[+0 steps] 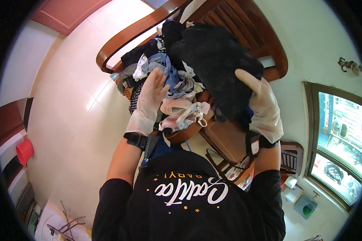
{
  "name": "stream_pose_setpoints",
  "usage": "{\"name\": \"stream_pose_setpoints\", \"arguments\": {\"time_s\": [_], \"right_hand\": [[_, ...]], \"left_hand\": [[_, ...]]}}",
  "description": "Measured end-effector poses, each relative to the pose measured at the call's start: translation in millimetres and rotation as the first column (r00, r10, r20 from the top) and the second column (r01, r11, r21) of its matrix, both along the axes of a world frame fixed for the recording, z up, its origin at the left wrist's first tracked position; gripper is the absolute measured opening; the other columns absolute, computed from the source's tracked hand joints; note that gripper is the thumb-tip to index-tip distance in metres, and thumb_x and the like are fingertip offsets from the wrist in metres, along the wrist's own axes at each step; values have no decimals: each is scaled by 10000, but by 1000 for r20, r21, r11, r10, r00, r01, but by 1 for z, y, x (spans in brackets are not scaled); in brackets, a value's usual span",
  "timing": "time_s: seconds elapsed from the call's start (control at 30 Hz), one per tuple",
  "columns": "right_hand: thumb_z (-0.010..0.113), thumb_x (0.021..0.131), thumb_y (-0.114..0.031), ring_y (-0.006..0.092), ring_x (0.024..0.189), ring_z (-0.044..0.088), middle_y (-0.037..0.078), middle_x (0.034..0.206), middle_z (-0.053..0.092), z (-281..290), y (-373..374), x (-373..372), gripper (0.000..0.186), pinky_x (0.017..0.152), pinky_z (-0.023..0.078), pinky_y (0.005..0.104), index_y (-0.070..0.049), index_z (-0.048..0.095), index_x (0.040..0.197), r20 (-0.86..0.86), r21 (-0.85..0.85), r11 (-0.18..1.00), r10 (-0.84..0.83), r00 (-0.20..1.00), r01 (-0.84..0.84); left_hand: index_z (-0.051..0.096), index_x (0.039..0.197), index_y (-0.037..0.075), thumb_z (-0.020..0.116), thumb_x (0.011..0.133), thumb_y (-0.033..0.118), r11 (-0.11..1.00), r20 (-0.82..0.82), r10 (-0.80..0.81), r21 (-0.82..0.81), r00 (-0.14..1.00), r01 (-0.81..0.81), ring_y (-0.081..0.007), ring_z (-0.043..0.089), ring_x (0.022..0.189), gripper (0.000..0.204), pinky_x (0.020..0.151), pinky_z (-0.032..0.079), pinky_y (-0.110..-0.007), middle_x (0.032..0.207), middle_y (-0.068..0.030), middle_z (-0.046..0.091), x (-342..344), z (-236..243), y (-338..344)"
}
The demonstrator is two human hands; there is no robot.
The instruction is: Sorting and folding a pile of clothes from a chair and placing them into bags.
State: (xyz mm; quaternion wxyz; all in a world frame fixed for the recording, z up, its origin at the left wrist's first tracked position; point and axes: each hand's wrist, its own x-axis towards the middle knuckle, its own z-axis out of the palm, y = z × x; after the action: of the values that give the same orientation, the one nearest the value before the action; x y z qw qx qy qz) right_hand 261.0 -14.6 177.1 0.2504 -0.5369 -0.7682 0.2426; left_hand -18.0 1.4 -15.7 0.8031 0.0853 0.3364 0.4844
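Note:
A tangled heap of clothes [175,82] in blue, grey, white and pink lies ahead of me. My left hand [147,104], in a whitish glove, is at the heap's near left side, with its fingers stretched out and nothing in it. A large black garment [213,60] with a fuzzy surface covers the right of the heap. At that garment's right edge is my right hand [265,108], also gloved. Its thumb is stretched out over the black cloth; the other fingers are mostly hidden, and no firm grip shows. Both wrists wear dark straps.
A wooden bench [269,36] with curved arms and a slatted back stands behind and around the heap. A brown wooden surface [225,140] is in front of my right side. A window [338,136] is at the right; a red bucket [24,152] stands far left on pale tiles.

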Motion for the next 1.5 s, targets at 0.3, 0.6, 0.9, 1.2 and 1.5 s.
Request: {"name": "stream_pose_setpoints", "arguments": {"time_s": [0.3,0.6,0.9,1.2,1.5], "right_hand": [[537,883,-24,222,982,652,155,1109,657,23,-12,-90,229,863,522,298,38,659,1067,-651,-571,820,-425,629,-38],[645,789,-65,174,933,628,106,1110,641,-8,-17,-47,505,834,505,285,55,518,1264,-210,-843,508,-613,762,177],[639,840,-112,177,1044,577,106,1171,609,-33,-35,-57,481,920,459,293,61,500,1267,-388,-735,634,-684,618,240],[605,921,-186,226,941,669,143,1132,657,-50,-83,-64,356,861,538,325,46,587,1189,-383,-858,426,-903,-194,-287],[659,880,-225,258,1023,650,176,1216,613,-62,-148,-19,504,933,510,355,34,516,1288,-540,-692,526,-832,-129,-494]], "left_hand": [[534,1247,-22,453,988,321,923,464,-247,-153,851,352,-273,595,1071,438,916,516,-394,1201,-173,598,18,35,10],[537,1281,30,418,994,401,880,742,-125,-224,659,419,-301,548,1148,484,1011,445,-449,1273,-156,563,14,62,-17],[488,1328,41,376,1010,390,877,587,-273,-174,763,448,-281,518,1185,486,1051,406,-436,1319,-142,528,4,62,-17],[323,1436,44,323,1012,432,788,420,-475,-188,773,586,-296,434,1277,575,1076,384,-443,1439,-159,395,-1,70,-50],[479,1338,41,502,978,309,840,-67,-540,-100,839,533,-249,569,1129,449,927,506,-379,1279,-133,562,42,70,-67]]}}
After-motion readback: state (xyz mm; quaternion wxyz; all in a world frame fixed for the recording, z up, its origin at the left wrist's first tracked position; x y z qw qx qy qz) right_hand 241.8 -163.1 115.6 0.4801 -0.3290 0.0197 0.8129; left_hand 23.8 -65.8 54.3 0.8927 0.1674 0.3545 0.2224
